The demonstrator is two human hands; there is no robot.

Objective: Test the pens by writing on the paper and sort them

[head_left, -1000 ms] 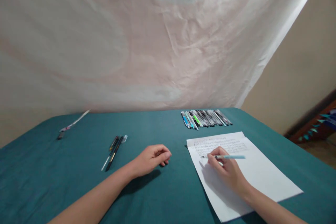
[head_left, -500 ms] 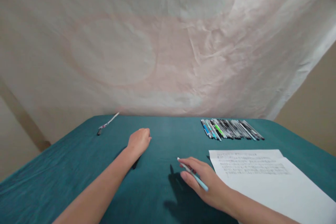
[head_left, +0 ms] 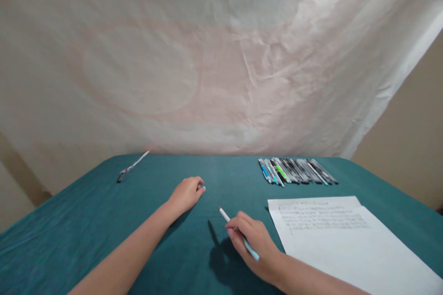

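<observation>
My right hand (head_left: 254, 242) grips a white and light-blue pen (head_left: 224, 215) between thumb and fingers, held above the cloth left of the paper. Its bare, dark tip points up and to the left, and the pale blue end sticks out below the fingers. My left hand (head_left: 188, 193) is closed, further up and to the left. At its fingertips shows a small pale-blue pen cap (head_left: 203, 188), mostly hidden by the fingers. Beside my right hand lies a white sheet of paper (head_left: 332, 253) with lines of handwriting across its top part.
A row of several pens (head_left: 296, 171) lies side by side at the back right of the green tablecloth (head_left: 221, 170). At the back left is a thin white pen-like thing (head_left: 136, 162) with a dark end. A pale sheet (head_left: 221, 78) hangs behind the table.
My right hand has moved slightly left and down, and the pen's tip shows more. My left hand has turned so its fingertips and the pale-blue cap come into view. The whole view has shifted slightly.
</observation>
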